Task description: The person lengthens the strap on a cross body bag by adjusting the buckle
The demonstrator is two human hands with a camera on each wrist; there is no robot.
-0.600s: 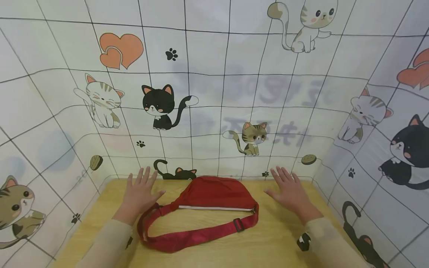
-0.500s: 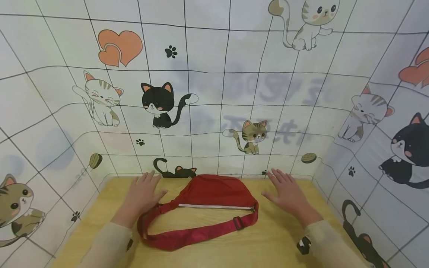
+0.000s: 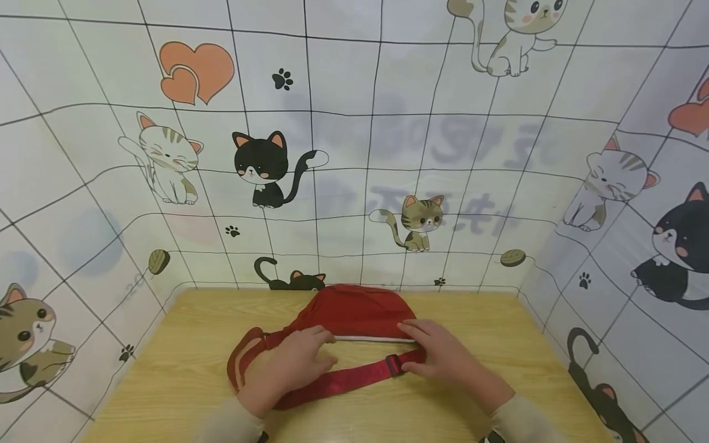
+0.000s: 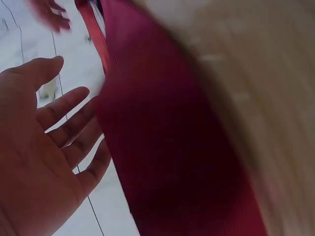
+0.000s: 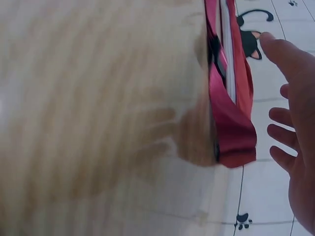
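A red waist bag lies on the wooden table, its white zipper facing the front. Its magenta strap loops forward with a black buckle on the right part. My left hand is over the strap's left part, fingers relaxed and slightly bent, holding nothing. The left wrist view has those fingers spread beside the strap. At the bag's right end is my right hand, thumb by the buckle and fingers near the zipper end. In the right wrist view its fingers look loose and apart from the bag.
The light wooden table meets a white gridded cloth wall printed with cartoon cats at the back. Similar cloth walls rise on the left and right sides.
Both hands have moved inward and toward the front, from beside the bag to over its strap and right end. The bag stays in place.
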